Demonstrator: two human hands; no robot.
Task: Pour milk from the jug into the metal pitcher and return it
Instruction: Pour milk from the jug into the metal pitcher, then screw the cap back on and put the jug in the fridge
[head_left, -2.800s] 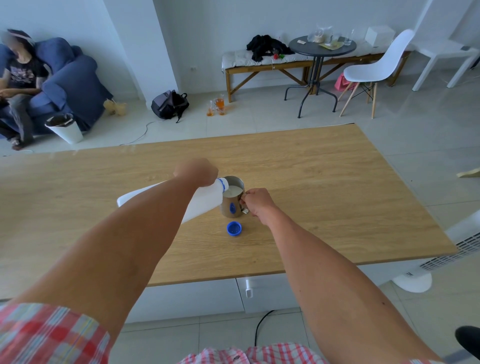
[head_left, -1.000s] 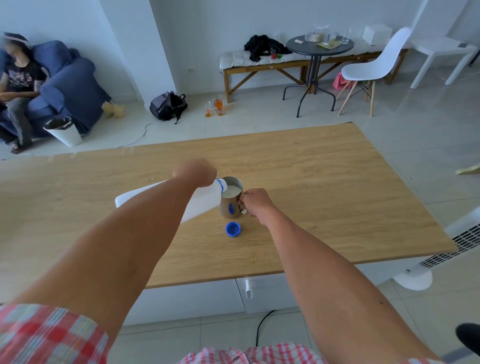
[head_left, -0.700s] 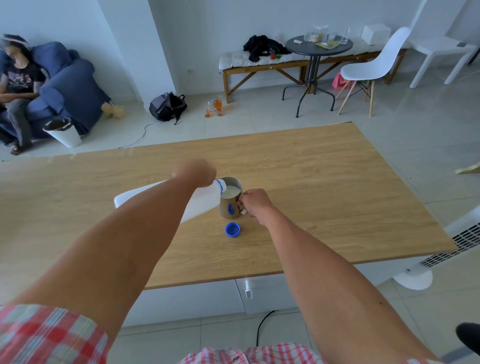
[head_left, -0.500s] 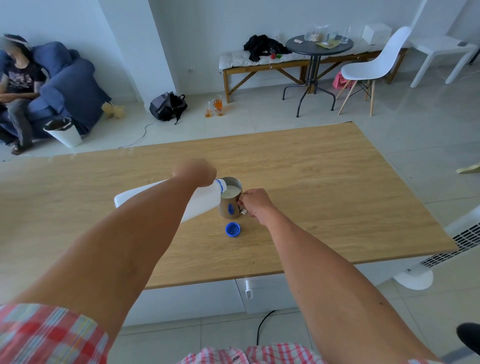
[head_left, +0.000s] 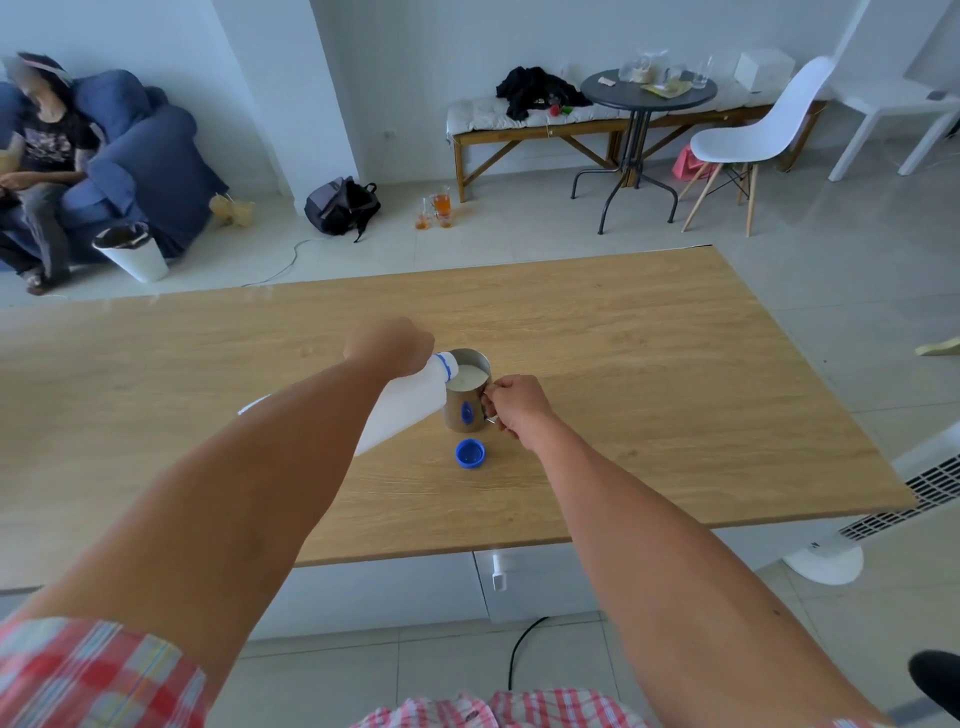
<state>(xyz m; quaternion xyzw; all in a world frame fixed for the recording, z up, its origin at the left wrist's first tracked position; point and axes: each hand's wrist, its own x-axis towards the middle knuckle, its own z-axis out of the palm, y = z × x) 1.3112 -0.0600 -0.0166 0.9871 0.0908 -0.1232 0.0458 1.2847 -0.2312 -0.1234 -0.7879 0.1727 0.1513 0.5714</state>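
The left forearm hides most of the milk jug (head_left: 402, 402); its base barely shows. The left hand (head_left: 389, 345) grips the jug near its neck. Its long axis lies tilted, the mouth pointing into the metal pitcher (head_left: 466, 391), which stands upright mid-table (head_left: 675, 364) holding milk. The right hand (head_left: 514, 402) curls round the pitcher's handle. A blue cap (head_left: 470, 453) lies just nearer than the pitcher.

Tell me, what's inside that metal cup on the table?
White milk fills the metal pitcher nearly to its rim. The tilted jug's mouth covers the left edge; the bottom is hidden beneath the milk.
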